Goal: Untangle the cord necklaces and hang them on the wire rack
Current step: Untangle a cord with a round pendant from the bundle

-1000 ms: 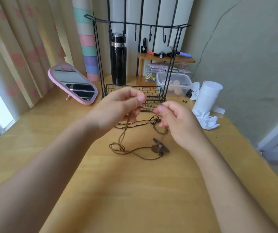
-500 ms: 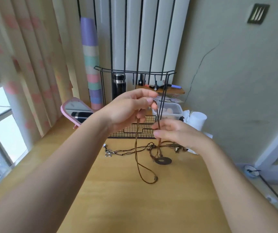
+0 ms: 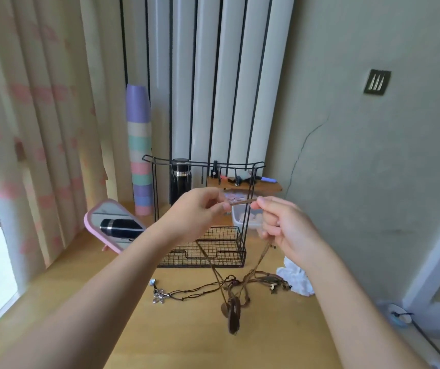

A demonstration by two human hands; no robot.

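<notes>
While the dark pendant (image 3: 233, 315) dangles low over the near stretch of the table (image 3: 181, 339), too blurred for me to say whether it clears the wood, its two brown strands climb right past the heap of other necklaces (image 3: 262, 278) lying just behind it, and that is where I would expect trouble. If a strand is looped through that heap, lifting higher would likely drag the whole knot up, tighten it, or pull the flower charm (image 3: 159, 296) and its beaded cord off to the side. Above, the left hand (image 3: 195, 213) pinches the cord (image 3: 243, 201) between thumb and forefinger, and the right hand (image 3: 282, 227) pinches it too, the rest of its fingers (image 3: 269, 222) curled in, so a short length runs taut between them at about the height of the wire rack (image 3: 202, 164) uprights. A thin pinch like that could slip, and the pendant's weight would then drop the necklace back onto the pile. Further off, the rack's hooks sit higher than the hands; reaching for them, a swinging pendant might catch the mesh basket, and a forearm could nudge the pink mirror (image 3: 112, 225) or the black flask (image 3: 180, 179) standing behind.
</notes>
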